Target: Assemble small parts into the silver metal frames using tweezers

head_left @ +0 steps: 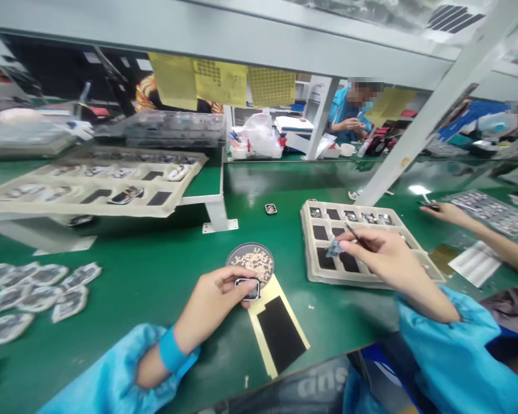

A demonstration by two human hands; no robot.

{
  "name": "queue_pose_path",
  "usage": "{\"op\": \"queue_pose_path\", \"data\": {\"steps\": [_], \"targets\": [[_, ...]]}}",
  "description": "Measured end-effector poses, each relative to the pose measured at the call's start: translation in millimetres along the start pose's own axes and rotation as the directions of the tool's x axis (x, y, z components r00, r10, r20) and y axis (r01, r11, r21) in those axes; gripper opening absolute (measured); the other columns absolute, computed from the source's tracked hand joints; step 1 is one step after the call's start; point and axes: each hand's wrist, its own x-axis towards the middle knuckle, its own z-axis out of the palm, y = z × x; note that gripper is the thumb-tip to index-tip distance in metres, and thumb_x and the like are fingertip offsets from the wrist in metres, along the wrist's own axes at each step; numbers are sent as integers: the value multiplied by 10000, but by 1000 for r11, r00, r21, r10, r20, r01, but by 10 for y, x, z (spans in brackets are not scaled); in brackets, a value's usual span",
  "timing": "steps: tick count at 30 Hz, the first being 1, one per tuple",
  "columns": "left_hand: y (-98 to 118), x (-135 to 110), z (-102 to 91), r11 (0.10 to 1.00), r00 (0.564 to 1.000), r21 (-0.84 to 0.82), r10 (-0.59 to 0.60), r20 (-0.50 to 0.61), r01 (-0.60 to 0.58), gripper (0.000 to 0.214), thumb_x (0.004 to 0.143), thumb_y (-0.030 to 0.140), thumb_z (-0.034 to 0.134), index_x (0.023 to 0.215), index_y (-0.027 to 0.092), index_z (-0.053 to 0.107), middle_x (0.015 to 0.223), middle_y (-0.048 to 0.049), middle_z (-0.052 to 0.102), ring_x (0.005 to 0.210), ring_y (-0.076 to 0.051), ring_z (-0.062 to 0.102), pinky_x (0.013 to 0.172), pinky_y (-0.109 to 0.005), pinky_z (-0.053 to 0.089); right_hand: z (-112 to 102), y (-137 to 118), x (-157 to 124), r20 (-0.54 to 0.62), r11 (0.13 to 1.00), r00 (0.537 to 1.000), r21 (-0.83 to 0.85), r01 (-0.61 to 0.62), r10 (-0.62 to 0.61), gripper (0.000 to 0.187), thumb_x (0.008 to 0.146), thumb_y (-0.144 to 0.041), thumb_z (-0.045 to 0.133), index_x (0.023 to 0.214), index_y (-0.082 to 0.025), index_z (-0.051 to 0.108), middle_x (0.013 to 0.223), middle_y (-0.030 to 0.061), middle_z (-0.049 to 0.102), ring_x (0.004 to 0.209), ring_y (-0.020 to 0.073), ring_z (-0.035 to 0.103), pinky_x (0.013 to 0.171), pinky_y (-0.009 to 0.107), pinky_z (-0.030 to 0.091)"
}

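Note:
My left hand (213, 296), with a blue band at the wrist, pinches a small square watch case (247, 289) with a dark inside and a pale rim. It is just above the near edge of a round dish (251, 259) full of tiny beige bits. My right hand (386, 259) is raised over a beige compartment tray (306, 253). Between its thumb and fingertips is a small blue-grey piece (334, 248), too blurred to name. A thin dark tool like tweezers (357, 236) lies across the same fingers. Dark pads and small parts fill the tray's pockets.
A yellow sheet with a black pad (282, 333) lies by the dish. Another small case (270, 209) sits farther back. Bagged parts (38, 287) cover the left; a raised tray (155, 195) stands above. A slanted post (414, 115) rises behind. A co-worker's hand (446, 213) works at right.

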Motion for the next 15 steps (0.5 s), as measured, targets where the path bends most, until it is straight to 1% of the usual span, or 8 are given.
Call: {"op": "queue_pose_path", "data": {"steps": [1,2,5,7,9,11,13,15], "targets": [[-4,11,-3,999,1000,-33,0,-18,-1,364,713,412,844,913,124,746,802,-80,764,596,-152,676,580,-254,575,136,-106,19,47,999,999,36,-4,3,325,822,-494,746,937,-192,781,898,71,783,817,245,715,747,352,556],[-12,24,-10,998,999,-59,-7,-39,5,363,706,420,848,885,122,743,775,-77,757,582,-150,671,546,-242,559,278,-207,38,96,997,995,71,-9,2,312,815,-488,756,912,-192,780,861,64,780,773,229,709,709,335,552],[-51,61,-55,995,994,-99,-32,-107,21,369,727,455,830,847,118,738,662,-60,718,519,-143,648,396,-177,405,710,-435,92,245,984,968,177,1,-46,269,819,-454,755,852,-187,762,806,45,762,720,197,684,662,303,530],[-76,75,-94,995,990,-104,-13,-143,-2,394,790,493,770,898,114,758,647,-60,704,484,-129,620,366,-169,329,981,-498,120,306,964,948,267,-1,-83,247,828,-429,746,820,-182,740,789,30,745,726,180,670,675,287,520],[-86,75,-120,989,989,-141,12,-149,-34,430,851,514,699,985,113,773,705,-80,718,509,-132,624,385,-178,347,1209,-483,133,341,934,936,354,-44,-85,260,831,-428,741,778,-176,708,757,14,721,713,162,650,678,273,510],[-82,63,-127,977,990,-206,29,-139,-57,445,874,500,670,1073,114,766,809,-106,738,587,-156,659,427,-194,398,1373,-410,124,361,902,931,418,-106,-57,290,834,-445,736,752,-173,678,724,2,698,687,150,631,672,267,502],[-76,46,-122,967,991,-241,49,-126,-79,442,873,467,674,1125,111,752,865,-116,741,644,-173,674,463,-209,427,1466,-324,101,369,885,929,445,-139,-39,305,839,-459,732,753,-174,666,725,1,691,686,150,624,680,272,499],[-78,26,-117,970,990,-224,74,-117,-99,428,880,435,668,1153,114,743,871,-109,738,627,-157,642,491,-223,439,1503,-262,75,380,881,924,450,-147,-39,305,844,-466,730,770,-175,672,747,9,698,703,158,626,692,281,496]]}}
